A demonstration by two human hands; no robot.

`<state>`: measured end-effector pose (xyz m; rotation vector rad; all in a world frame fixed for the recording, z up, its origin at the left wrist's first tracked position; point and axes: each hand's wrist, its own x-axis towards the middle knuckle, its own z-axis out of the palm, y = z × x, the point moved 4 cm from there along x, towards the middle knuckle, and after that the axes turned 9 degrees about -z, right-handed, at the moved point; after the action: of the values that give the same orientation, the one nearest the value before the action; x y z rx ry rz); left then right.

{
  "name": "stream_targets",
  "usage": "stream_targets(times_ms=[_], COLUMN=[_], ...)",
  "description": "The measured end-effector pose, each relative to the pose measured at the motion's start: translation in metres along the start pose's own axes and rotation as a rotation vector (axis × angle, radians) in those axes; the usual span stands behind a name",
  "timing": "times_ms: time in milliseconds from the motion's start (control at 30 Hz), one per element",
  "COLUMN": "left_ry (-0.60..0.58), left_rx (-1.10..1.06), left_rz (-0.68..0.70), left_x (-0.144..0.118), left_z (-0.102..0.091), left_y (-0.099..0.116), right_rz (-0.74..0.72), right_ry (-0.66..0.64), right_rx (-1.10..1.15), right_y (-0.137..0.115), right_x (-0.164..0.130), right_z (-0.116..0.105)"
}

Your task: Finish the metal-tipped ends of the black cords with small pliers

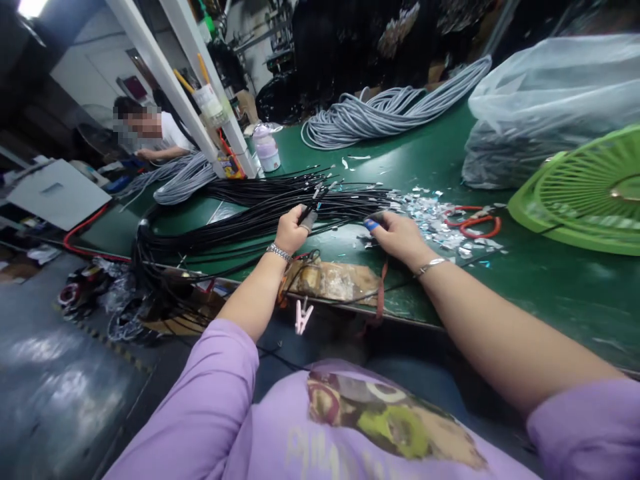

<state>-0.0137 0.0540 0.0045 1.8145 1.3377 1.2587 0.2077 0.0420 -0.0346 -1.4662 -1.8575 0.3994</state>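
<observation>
Bundle of thin black cables (240, 223), many strands laid roughly parallel across the green bench at frame centre, left end looping down over the bench edge, right ends loose and splayed with small metal tips, centre-right of frame.

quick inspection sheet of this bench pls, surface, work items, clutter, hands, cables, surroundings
surface: green bench top, worn at the near edge
job's things: bundle of thin black cables lying across the bench, ends fanned out by the hands
clutter: silvery scraps; red-handled cutters; green fan grille; white bottle
grippers: left hand closed on a black cable end; right hand pinching something small, blue tape on a fingertip
cables: grey cable coil at the far side; black cables hang over the left edge
surroundings: clear plastic bag; another person seated far left; white posts
</observation>
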Motion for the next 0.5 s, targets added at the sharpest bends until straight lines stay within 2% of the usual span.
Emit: stream_targets(times_ms=[100, 233, 367, 500], left_ry=[0.062, 0.126, 0.231, 0.280], left_rx=[0.086, 0.150, -0.067, -0.284], left_rz=[0.024, -0.016, -0.151, -0.265], left_x=[-0.016, -0.054, -0.097, -0.145], left_z=[-0.014, -0.040, -0.071, -0.088], left_y=[-0.002, -0.004, -0.007, -0.011], right_rz=[-0.008, 0.009, -0.045, -0.076], right_ry=[0.000, -0.057, -0.051, -0.044], right_rx=[-0.151, -0.258, -0.277, -0.307], right_y=[0.002, 0.003, 0.005, 0.005], right_x=[-0.003, -0.006, -0.010, -0.017], right_z=[0.000, 0.004, 0.006, 0.005])
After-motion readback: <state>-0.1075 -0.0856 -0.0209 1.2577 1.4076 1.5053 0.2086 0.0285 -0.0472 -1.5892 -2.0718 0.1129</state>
